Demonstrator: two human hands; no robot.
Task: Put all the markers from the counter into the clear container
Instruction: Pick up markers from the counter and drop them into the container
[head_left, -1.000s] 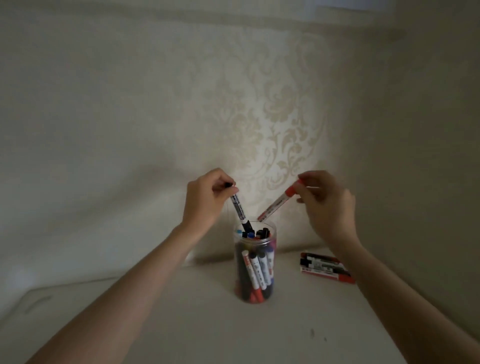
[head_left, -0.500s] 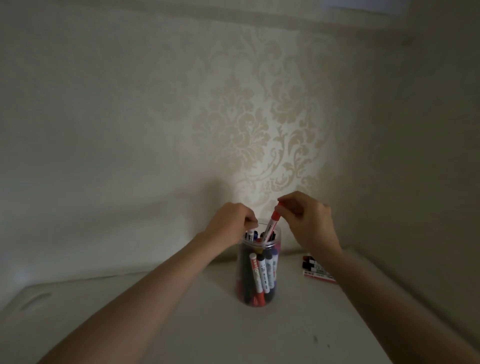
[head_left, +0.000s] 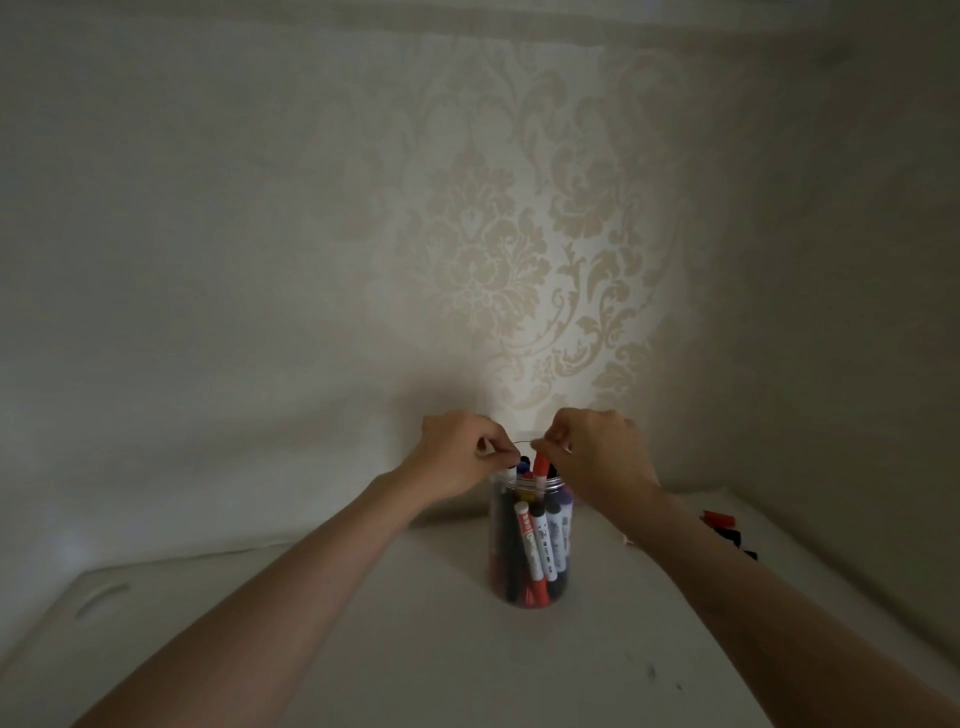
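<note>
A clear round container (head_left: 554, 484) stands on the white counter (head_left: 426, 649), packed with upright red, black and blue markers (head_left: 540, 545). My right hand (head_left: 597, 457) is over its mouth, pinching the top of a red marker (head_left: 540, 464) that stands mostly inside the container. My left hand (head_left: 457, 454) hovers at the left of the rim with its fingertips pinched together beside a dark marker cap; whether it grips that marker is hidden. A few red and black markers (head_left: 724, 527) lie on the counter at the right, partly hidden by my right forearm.
Patterned wallpaper (head_left: 519, 270) rises directly behind the container, and a side wall closes in the counter on the right. A slot-shaped cutout (head_left: 101, 597) marks the counter's left end. The light is dim.
Both hands dropped from above the container to its rim. The black marker and the red marker slid down into the container. The camera tilted, so the loose markers shifted right.
</note>
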